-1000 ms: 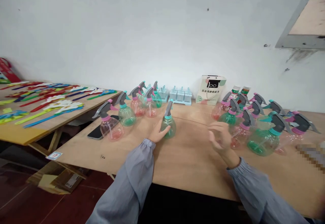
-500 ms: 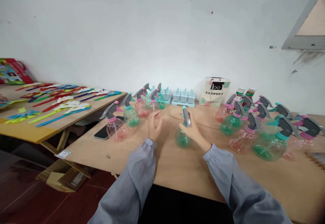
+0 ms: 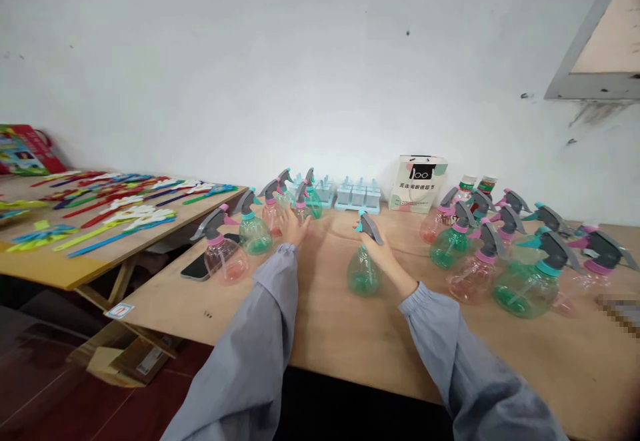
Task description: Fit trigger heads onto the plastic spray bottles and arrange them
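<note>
My right hand [image 3: 380, 249] is closed round the neck of a green spray bottle [image 3: 364, 273] with a grey trigger head and turquoise nozzle. That bottle is upright in the middle of the table. My left hand [image 3: 294, 226] reaches to a pink spray bottle [image 3: 302, 210] in the back left group, its fingers apart in front of it; whether they touch it I cannot tell. Left of this hand are a green spray bottle [image 3: 255, 234] and a nearer pink spray bottle [image 3: 227, 261]. Another green spray bottle [image 3: 313, 202] is just behind.
Several spray bottles [image 3: 527, 287] crowd the right side. At the back stand light blue ice-pop moulds [image 3: 357, 195], a paper bag [image 3: 418, 187] and two labelled containers [image 3: 486, 186]. A phone [image 3: 196, 267] lies at left. A second table [image 3: 95, 264] carries colourful plastic hand-shaped pieces.
My left hand has moved forward and left to the pink spray bottle at the back. My right hand still holds the green bottle, its head turned slightly. The view has shifted a little.
</note>
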Tool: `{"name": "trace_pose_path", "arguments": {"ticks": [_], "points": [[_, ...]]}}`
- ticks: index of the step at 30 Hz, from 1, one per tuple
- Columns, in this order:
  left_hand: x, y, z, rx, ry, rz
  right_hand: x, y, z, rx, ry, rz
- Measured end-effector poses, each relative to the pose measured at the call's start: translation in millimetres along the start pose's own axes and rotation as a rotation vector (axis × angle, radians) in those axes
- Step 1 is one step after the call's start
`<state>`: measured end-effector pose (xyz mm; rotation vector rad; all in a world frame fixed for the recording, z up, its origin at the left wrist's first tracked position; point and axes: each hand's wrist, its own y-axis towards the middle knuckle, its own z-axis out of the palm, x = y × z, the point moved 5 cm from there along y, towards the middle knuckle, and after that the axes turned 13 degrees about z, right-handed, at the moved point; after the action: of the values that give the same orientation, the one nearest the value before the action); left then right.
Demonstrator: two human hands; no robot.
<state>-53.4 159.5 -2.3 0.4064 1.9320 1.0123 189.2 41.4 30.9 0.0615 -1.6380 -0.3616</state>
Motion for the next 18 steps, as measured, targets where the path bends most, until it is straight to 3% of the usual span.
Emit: {"name": "trace_pose_path", "arguments": {"ticks": [3, 7, 12, 18], "points": [[-4.3, -18.0, -3.9, 0.005, 0.155, -0.039, 7.4, 3.2, -3.7, 0.020, 0.095, 0.138], [-16.5, -39.3, -11.4, 0.063, 0.086, 0.049, 33.8, -1.7, 3.3, 0.216, 0.230, 0.249], [-19.0, -53.4, -19.3, 0.214, -0.043, 0.068, 64.6, -16.7, 14.6, 0.430, 0.367, 0.303], [-28.8, -63.7, -30.2, 0.242, -0.023, 0.058, 74.2, -25.7, 16.1, 0.451, 0.391, 0.254]]}}
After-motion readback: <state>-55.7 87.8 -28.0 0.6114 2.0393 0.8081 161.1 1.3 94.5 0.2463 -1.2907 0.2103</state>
